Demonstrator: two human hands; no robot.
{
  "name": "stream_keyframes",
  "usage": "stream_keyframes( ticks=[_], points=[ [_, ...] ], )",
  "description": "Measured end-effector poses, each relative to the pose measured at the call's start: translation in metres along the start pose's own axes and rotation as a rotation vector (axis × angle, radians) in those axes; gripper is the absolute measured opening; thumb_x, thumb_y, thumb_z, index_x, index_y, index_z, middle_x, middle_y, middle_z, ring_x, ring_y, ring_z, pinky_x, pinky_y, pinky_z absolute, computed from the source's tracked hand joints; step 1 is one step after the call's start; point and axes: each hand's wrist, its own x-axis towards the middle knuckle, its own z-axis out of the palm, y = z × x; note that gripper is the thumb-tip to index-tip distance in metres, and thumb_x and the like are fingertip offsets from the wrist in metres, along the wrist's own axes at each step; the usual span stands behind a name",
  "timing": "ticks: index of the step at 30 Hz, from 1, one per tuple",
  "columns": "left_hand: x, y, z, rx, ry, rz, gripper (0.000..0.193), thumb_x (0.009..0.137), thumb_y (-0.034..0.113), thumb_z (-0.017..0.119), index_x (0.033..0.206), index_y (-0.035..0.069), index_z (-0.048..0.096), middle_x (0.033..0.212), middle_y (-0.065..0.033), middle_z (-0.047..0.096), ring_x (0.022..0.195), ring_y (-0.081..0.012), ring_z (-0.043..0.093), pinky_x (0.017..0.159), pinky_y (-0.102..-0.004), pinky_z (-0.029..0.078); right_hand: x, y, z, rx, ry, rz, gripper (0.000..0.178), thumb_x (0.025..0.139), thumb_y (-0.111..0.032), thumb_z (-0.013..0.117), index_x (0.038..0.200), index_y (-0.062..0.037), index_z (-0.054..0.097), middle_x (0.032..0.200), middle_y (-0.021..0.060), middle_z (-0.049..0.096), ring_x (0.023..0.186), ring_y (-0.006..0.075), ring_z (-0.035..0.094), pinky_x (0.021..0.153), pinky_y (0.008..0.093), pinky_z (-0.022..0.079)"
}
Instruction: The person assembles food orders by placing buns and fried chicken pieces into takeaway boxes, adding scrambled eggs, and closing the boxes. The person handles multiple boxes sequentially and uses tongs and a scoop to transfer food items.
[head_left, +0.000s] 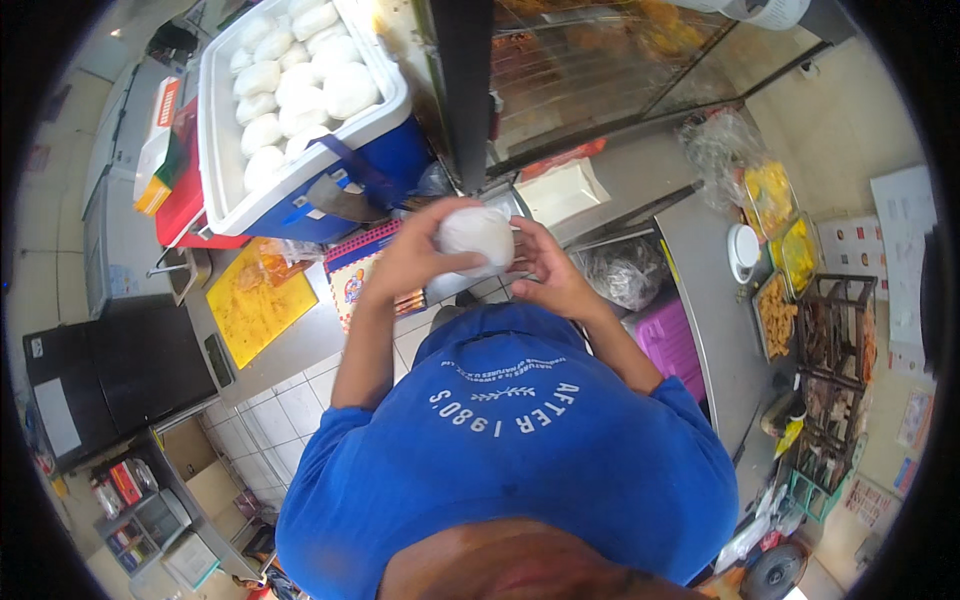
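In front of my chest, a round bundle in thin white wrapping (476,241) is held up, its contents hidden. My left hand (415,255) grips it from the left, thumb across its near side and fingers over the top. My right hand (552,275) is at the bundle's right side, fingers bent and apart, fingertips at its edge; whether they press on it is unclear. Beyond my left hand stands a blue cooler box (218,150) with a white rim, filled with several similar white bundles (300,105).
A yellow cutting board (250,325) lies on the counter at left, beside a patterned booklet (350,275). Ahead, a white tray (562,192) sits below a glass display case (590,80). At right are a steel counter (700,290), food trays (775,315) and a purple bin (672,345).
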Motion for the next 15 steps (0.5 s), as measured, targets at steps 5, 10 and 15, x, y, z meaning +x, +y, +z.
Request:
stream_keyframes(
  ticks=[5, 10, 15],
  points=[
    [0.014, -0.089, 0.058, -0.311, -0.086, -0.06, 0.073, 0.078, 0.015, 0.075, 0.138, 0.006, 0.034, 0.13, -0.0125, 0.048, 0.116, -0.0201, 0.05, 0.096, -0.0321, 0.042, -0.011, 0.044, -0.034, -0.144, 0.281, 0.104, 0.066, 0.079, -0.01, 0.074, 0.132, -0.0006, 0.035, 0.124, 0.0146, 0.05, 0.113, 0.0214, 0.051, 0.096, 0.0329, 0.042],
    [0.026, -0.089, 0.091, -0.229, -0.004, -0.153, 0.086, 0.084, 0.024, 0.07, 0.146, 0.003, 0.013, 0.145, -0.0213, 0.026, 0.131, -0.0289, 0.035, 0.104, -0.037, 0.035, 0.001, 0.049, -0.079, -0.189, 0.368, 0.164, 0.06, 0.076, -0.007, 0.074, 0.125, -0.001, 0.04, 0.121, 0.0136, 0.052, 0.111, 0.0192, 0.052, 0.091, 0.0311, 0.045],
    [0.046, -0.088, 0.112, -0.249, -0.105, -0.434, 0.098, 0.086, 0.04, 0.065, 0.147, -0.001, 0.0, 0.151, -0.026, 0.009, 0.14, -0.0362, 0.02, 0.109, -0.0415, 0.03, 0.038, 0.06, -0.157, -0.688, 0.68, 0.272, 0.065, 0.068, -0.023, 0.078, 0.12, 0.0011, 0.047, 0.116, 0.0189, 0.056, 0.107, 0.0284, 0.057, 0.088, 0.0348, 0.047]
  ],
)
